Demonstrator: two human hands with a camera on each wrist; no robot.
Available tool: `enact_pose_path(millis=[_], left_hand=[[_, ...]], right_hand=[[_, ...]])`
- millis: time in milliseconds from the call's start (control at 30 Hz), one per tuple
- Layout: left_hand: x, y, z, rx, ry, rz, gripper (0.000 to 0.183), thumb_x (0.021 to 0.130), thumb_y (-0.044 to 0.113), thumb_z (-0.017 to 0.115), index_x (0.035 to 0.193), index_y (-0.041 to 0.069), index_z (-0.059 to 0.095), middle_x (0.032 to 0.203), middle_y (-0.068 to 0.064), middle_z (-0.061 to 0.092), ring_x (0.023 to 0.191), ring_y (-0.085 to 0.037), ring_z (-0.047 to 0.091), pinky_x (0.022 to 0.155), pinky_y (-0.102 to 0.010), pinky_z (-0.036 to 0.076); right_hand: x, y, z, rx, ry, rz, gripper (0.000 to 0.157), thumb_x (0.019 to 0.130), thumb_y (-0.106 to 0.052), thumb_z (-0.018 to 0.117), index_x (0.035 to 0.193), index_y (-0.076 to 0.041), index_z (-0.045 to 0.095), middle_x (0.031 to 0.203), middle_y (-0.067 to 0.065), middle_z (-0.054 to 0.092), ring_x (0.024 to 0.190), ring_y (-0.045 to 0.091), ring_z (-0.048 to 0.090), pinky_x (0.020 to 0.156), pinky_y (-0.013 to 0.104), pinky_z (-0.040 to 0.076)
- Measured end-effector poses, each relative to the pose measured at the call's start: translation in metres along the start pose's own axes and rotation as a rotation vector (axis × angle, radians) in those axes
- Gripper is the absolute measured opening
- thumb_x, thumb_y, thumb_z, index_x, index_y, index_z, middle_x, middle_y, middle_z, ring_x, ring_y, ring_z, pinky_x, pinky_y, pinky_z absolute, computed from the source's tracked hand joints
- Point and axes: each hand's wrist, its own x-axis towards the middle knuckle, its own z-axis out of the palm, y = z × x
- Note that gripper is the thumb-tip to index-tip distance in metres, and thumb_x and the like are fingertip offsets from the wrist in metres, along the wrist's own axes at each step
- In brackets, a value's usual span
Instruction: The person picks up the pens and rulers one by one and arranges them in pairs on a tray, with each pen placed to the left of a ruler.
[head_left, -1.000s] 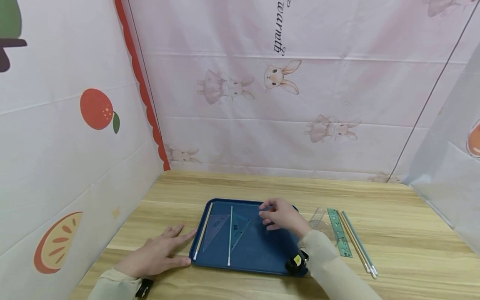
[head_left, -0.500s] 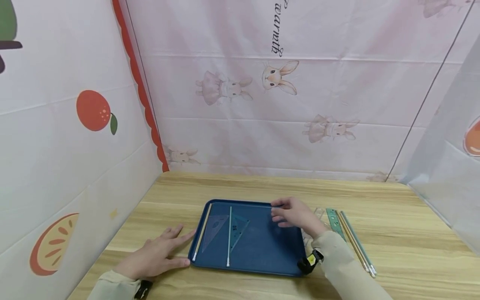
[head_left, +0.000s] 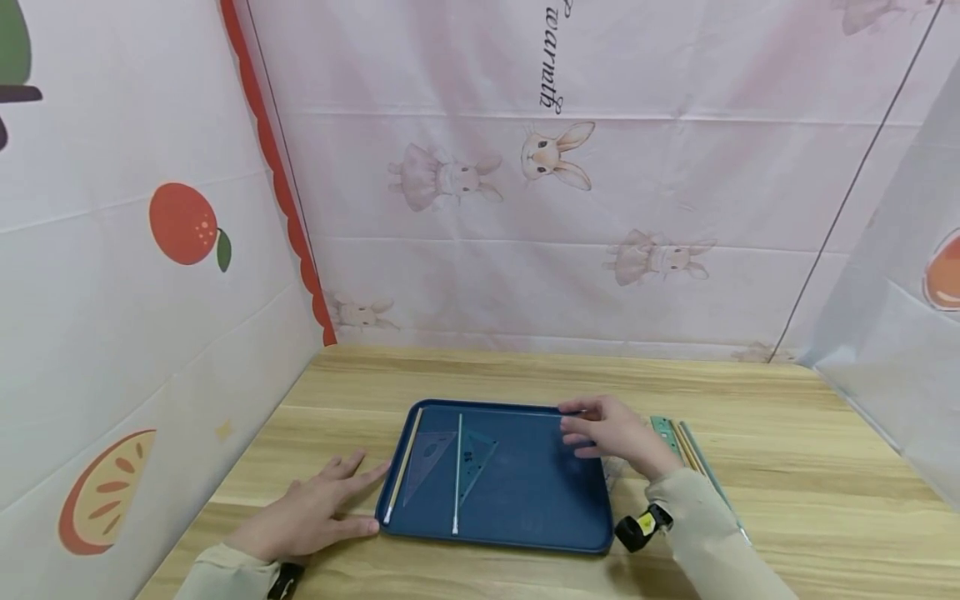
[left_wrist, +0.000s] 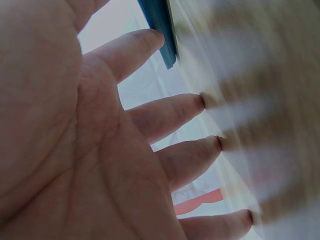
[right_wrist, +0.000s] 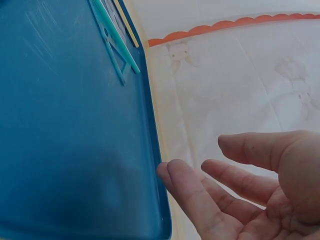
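Observation:
A blue tray (head_left: 540,500) lies on the wooden table. In it, from left to right, are a yellow pencil (head_left: 405,467), a clear purplish set square (head_left: 429,458), a green pencil (head_left: 458,475) and a teal set square (head_left: 477,458). My left hand (head_left: 311,510) rests on the table with fingers spread, its index fingertip and thumb at the tray's left edge. Over the tray's far right corner hovers my right hand (head_left: 611,433), fingers loosely bent and holding nothing. In the right wrist view its fingertips (right_wrist: 180,172) appear beside the tray's rim.
To the right of the tray lie a green ruler (head_left: 664,431), a yellow pencil (head_left: 688,448) and a green pencil (head_left: 708,467), partly hidden by the right arm. A clear plastic piece (head_left: 613,471) shows under that hand. Printed cloth walls (head_left: 480,283) stand behind and at the sides.
My right hand has moved rightward from above the tray's inside to its far right corner, covering more of the ruler and clear piece. The left hand stays at the tray's edge.

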Motion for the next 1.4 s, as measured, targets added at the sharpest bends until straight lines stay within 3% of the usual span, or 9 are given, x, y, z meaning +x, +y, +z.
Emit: enact_pose_path(millis=[400, 767, 967, 1400], left_hand=[[0.001, 0.0, 0.0, -0.031, -0.03, -0.026, 0.085, 0.097, 0.061, 0.071, 0.168, 0.028, 0.038, 0.174, -0.031, 0.026, 0.155, -0.066, 0.023, 0.096, -0.099, 0.021], [0.001, -0.002, 0.005, -0.022, -0.009, -0.016, 0.086, 0.096, 0.063, 0.07, 0.168, 0.027, 0.04, 0.173, -0.031, 0.027, 0.154, -0.067, 0.024, 0.096, -0.099, 0.022], [0.003, -0.001, 0.005, -0.017, -0.013, -0.019, 0.085, 0.096, 0.063, 0.07, 0.168, 0.029, 0.039, 0.175, -0.029, 0.026, 0.155, -0.066, 0.024, 0.097, -0.099, 0.022], [0.001, 0.001, 0.0, -0.01, -0.014, -0.026, 0.085, 0.097, 0.063, 0.07, 0.168, 0.028, 0.04, 0.174, -0.029, 0.026, 0.155, -0.065, 0.025, 0.098, -0.098, 0.022]], right_hand=[[-0.011, 0.011, -0.014, -0.001, 0.009, -0.002, 0.05, 0.112, -0.021, 0.06, 0.153, 0.007, 0.051, 0.141, 0.033, 0.065, 0.12, 0.038, 0.073, 0.092, 0.045, 0.066], [-0.017, 0.018, -0.028, 0.0, 0.016, 0.011, 0.052, 0.112, -0.024, 0.06, 0.154, 0.006, 0.051, 0.139, 0.031, 0.067, 0.121, 0.038, 0.074, 0.092, 0.045, 0.066], [-0.021, 0.023, -0.041, 0.009, 0.017, 0.01, 0.053, 0.114, -0.023, 0.057, 0.156, 0.008, 0.047, 0.145, 0.032, 0.062, 0.124, 0.038, 0.072, 0.096, 0.047, 0.064], [-0.032, 0.029, -0.077, 0.025, 0.014, -0.006, 0.06, 0.115, -0.025, 0.053, 0.159, 0.011, 0.038, 0.151, 0.035, 0.054, 0.123, 0.028, 0.072, 0.098, 0.038, 0.063]])
